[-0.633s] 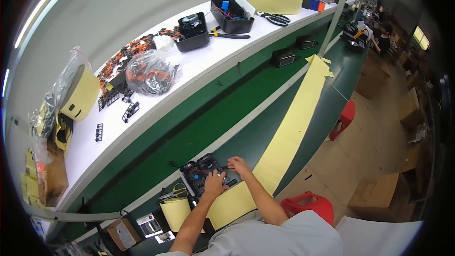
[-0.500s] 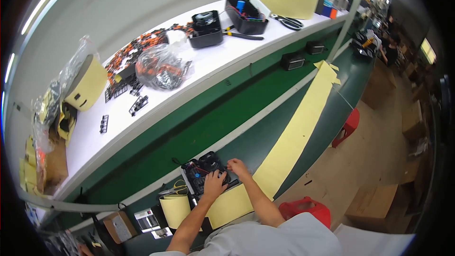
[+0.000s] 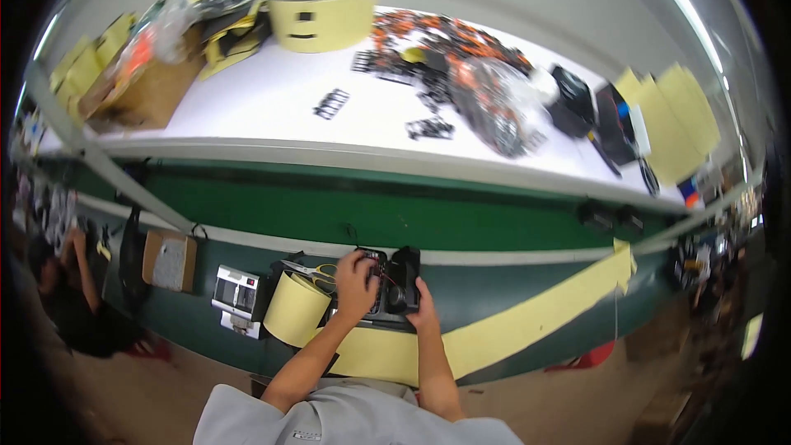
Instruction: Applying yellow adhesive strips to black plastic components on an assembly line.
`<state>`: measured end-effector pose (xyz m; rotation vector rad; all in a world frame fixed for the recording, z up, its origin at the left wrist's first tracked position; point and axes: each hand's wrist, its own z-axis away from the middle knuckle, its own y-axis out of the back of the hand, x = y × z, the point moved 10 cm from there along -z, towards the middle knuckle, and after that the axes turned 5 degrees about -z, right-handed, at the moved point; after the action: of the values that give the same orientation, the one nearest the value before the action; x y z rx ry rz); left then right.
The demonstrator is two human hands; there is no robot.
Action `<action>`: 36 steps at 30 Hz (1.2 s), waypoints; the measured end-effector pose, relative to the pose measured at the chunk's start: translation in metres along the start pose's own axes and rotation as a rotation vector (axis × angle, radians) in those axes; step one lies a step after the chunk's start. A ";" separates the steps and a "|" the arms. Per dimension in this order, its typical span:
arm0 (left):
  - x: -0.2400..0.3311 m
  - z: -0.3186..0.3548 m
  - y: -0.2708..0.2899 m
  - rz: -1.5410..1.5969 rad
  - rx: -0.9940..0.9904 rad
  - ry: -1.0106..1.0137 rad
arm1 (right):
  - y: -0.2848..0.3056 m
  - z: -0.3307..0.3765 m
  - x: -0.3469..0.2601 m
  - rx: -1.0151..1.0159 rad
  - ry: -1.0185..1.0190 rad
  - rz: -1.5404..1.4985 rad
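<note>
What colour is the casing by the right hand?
The casing by the right hand is black; the head view shows it best.

Dark green bench [image 3: 494,292] with black casing [image 3: 404,268], yellow strip [image 3: 527,330], yellow roll [image 3: 295,311], silver device [image 3: 235,290] and cardboard box [image 3: 152,259].

I read the black case [image 3: 409,261] as hard plastic, mostly matt. Beneath it, my view gives me a smooth, dark green bench top [image 3: 474,284] with a dull sheen. The yellow roll [image 3: 294,315] and long yellow strip [image 3: 527,325] look like matt, smooth paper. Scissors [image 3: 306,269] show metal blades and yellow plastic handles; the silver dispenser [image 3: 236,290] looks metallic. Higher up I see a smooth white shelf [image 3: 255,115], a glossy, crinkled clear plastic bag [image 3: 494,111] and a matt brown cardboard box [image 3: 151,86]. The grey shirt [image 3: 354,412] is soft, matt cloth.
</note>
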<state>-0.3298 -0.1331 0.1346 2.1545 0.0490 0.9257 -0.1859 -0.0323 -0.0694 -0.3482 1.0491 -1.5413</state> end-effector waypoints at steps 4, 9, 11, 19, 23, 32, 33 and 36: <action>-0.108 0.031 -0.033 -0.142 -0.241 0.556 | -0.053 0.022 -0.004 -0.023 0.011 -0.048; -0.128 0.050 -0.069 0.196 -0.439 0.814 | -0.072 0.032 -0.024 -0.026 0.145 0.068; -0.111 0.034 -0.044 0.105 -0.213 0.597 | -0.090 0.037 -0.016 -0.039 0.144 0.060; -0.049 0.007 -0.041 -0.086 -0.323 -0.009 | -0.100 0.049 0.005 0.028 0.122 0.220; -0.058 0.011 -0.050 -0.078 -0.350 0.035 | -0.085 0.045 0.000 0.082 0.193 0.366; -0.065 0.015 -0.054 -0.109 -0.415 0.028 | -0.091 0.045 -0.023 0.324 0.433 0.759; -0.069 0.012 -0.045 -0.068 -0.310 0.062 | -0.090 0.041 -0.026 0.313 0.432 0.857; -0.084 0.000 -0.044 0.042 -0.075 0.194 | -0.091 0.027 -0.042 0.235 0.550 1.106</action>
<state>-0.3807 -0.1285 0.0551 1.9985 0.0641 1.1404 -0.2131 -0.0137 0.0292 0.7663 1.1473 -0.7091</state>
